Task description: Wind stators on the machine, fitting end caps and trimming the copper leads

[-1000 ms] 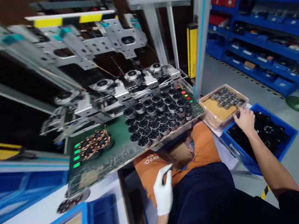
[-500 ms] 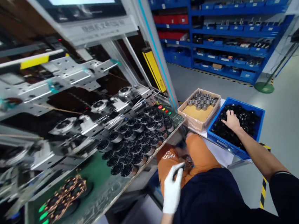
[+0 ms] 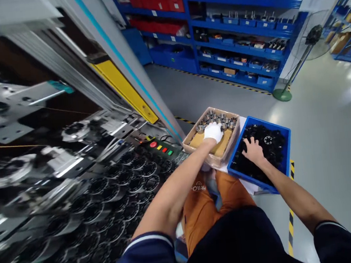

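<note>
My left hand [image 3: 213, 132], in a white glove, reaches into a cardboard box [image 3: 193, 148]. Its fingers curl down over a metal ring [image 3: 222, 128] at the edge of several similar silvery rings [image 3: 213, 117]. The fingertips are partly hidden. To the right, my bare right hand [image 3: 253, 151] rests on black plastic parts [image 3: 264, 164] in a blue bin [image 3: 285, 154]. Its fingers are spread, with nothing visible between them. One round black part [image 3: 268, 140] with a pale notched ring lies beyond that hand.
At left, many black-topped metal cylinders [image 3: 119, 190] stand in rows beside a machine with metal fixtures [image 3: 14, 167]. A control panel with a red button [image 3: 153, 144] and a yellow upright guard [image 3: 125, 91] border the box. Blue shelves [image 3: 230, 21] and a fan [image 3: 283, 94] stand behind.
My left hand has moved from above my lap, where it held a small dark piece, forward into the cardboard box. My right hand stays in the blue bin. The view has turned right.
</note>
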`<control>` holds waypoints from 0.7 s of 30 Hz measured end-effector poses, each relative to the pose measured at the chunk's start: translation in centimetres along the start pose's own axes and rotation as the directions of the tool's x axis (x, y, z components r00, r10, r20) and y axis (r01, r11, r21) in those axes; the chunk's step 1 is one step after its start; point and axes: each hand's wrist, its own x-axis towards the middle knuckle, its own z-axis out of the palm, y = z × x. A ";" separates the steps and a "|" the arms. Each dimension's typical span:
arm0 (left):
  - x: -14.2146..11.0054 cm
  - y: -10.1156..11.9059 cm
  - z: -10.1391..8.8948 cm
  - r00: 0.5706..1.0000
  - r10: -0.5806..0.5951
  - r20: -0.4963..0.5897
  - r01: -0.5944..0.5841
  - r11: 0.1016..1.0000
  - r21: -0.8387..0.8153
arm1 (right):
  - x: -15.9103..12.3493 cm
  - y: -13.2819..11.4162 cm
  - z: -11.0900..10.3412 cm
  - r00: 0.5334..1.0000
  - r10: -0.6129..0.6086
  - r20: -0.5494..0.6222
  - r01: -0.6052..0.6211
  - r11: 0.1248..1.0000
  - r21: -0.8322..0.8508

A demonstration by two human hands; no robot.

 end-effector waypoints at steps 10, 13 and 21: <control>6.0 -0.3 1.8 0.996 -0.023 0.083 0.018 0.998 0.057 | 1.3 0.6 -1.1 0.981 0.086 0.174 -0.095 0.995 0.044; 5.3 -0.4 1.0 0.997 -0.056 0.052 0.059 0.997 -0.051 | 1.4 1.1 -2.3 0.976 0.087 0.200 -0.107 0.990 0.095; -2.3 -2.3 -0.4 0.974 -0.217 0.059 0.210 0.785 -0.583 | -0.8 2.9 -5.7 0.996 0.069 0.057 -0.084 0.937 0.339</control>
